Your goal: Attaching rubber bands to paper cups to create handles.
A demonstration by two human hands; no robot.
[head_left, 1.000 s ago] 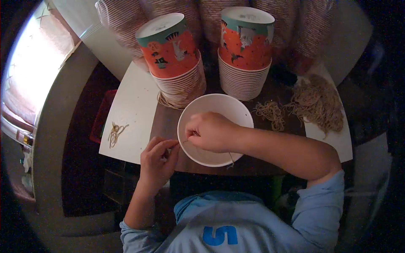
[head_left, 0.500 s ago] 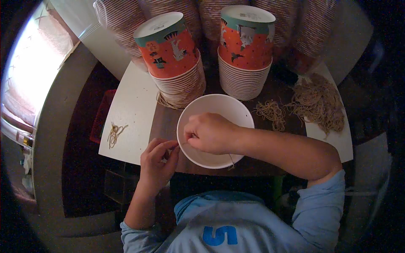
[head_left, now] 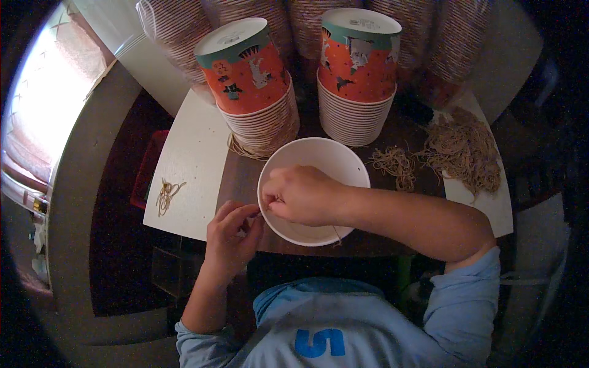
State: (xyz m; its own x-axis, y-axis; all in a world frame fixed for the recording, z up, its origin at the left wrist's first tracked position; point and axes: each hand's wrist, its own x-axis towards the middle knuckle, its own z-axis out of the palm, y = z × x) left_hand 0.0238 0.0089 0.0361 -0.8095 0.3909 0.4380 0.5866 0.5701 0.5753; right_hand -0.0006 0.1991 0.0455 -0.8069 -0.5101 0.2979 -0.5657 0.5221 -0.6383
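Note:
A white paper bucket (head_left: 317, 147) stands on the table in front of me, its open top facing up. My right hand (head_left: 304, 195) is inside it, closed in a pinch against the left inner wall; the fingertips are hidden. Just outside that same left rim, my left hand (head_left: 232, 236) has thumb and forefinger pressed together. What either pinch holds, if anything, is too small to make out. A short piece of twine (head_left: 337, 235) hangs over the bucket's near rim. A small dark hole shows in the wall at its right side.
Behind the bucket stand a left stack (head_left: 264, 122) and a right stack (head_left: 357, 113) of upside-down orange-and-green paper buckets. Twine heaps (head_left: 463, 150) lie at right; a few strands (head_left: 167, 195) lie at left. Bagged stacks of buckets (head_left: 257, 18) line the back.
My right hand has shifted slightly left, closer to the bucket's left wall. My left hand has edged a little right, toward the rim. The bucket has barely moved.

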